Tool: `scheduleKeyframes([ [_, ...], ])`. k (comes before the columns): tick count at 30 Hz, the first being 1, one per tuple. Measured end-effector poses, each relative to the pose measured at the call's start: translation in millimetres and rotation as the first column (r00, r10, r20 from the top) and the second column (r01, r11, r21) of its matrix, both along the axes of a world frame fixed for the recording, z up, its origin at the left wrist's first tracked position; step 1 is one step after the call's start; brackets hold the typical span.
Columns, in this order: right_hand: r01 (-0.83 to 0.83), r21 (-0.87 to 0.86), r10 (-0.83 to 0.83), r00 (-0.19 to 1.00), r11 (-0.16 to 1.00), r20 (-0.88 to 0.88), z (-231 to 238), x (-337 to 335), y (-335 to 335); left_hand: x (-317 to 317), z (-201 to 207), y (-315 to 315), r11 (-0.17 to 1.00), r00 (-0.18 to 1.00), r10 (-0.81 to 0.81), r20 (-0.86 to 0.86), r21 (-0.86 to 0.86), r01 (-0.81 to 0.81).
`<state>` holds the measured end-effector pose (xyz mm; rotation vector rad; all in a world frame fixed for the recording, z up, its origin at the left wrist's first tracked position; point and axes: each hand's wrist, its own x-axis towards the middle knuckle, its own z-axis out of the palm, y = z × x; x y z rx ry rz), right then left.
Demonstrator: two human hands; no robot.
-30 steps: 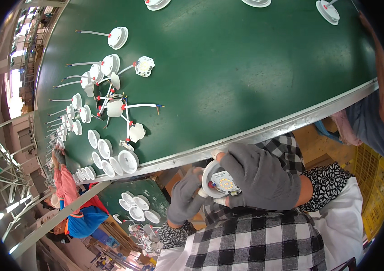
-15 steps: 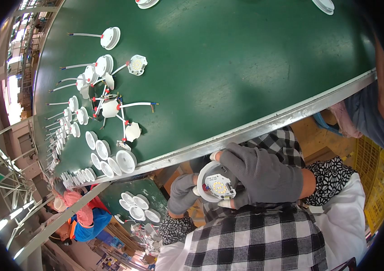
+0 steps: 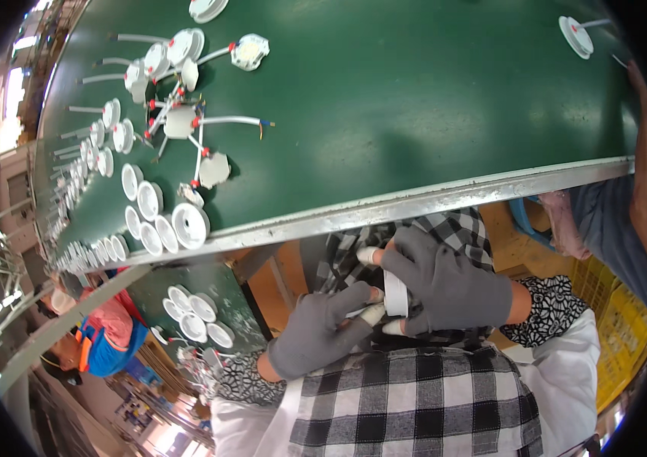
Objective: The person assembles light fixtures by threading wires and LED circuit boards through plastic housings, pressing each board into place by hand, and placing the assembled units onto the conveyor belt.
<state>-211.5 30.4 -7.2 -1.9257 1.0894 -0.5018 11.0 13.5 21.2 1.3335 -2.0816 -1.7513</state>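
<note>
A white round lamp housing is turned edge-on above my lap. Gripping it is my right hand, in a grey glove with bare fingertips, its fingers wrapped around the rim. Close to the housing's left side, my left hand, gloved alike, has thumb and fingers pinched together. A small whitish piece shows between those fingers, too little of it to name. The LED board inside the housing is hidden at this angle.
A green workbench with a metal edge stretches ahead. On its left lie white lamp cups, LED boards with cables and rows of wired lamps. Another person's arm is at right, above a yellow crate.
The housing has turned from showing its LED board to edge-on. My left hand has come off its rim and now pinches beside it. The view has shifted, moving bench items up and left.
</note>
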Motion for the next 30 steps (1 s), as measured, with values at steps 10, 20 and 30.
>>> scheduleKeyframes([
  [10,-0.261,0.43,0.11,0.932,0.864,0.345,-57,-12,52,11,-33,28,0.931,0.956,-0.167,-0.242,0.281,0.234],
  [20,-0.272,0.611,0.109,0.951,0.743,0.291,-46,-7,37,23,-44,36,0.961,0.957,-0.271,-0.099,-0.084,0.264],
  [30,-0.039,0.268,0.003,0.991,0.962,0.132,-4,-9,12,3,-36,27,0.996,0.994,-0.031,-0.1,0.082,0.039],
])
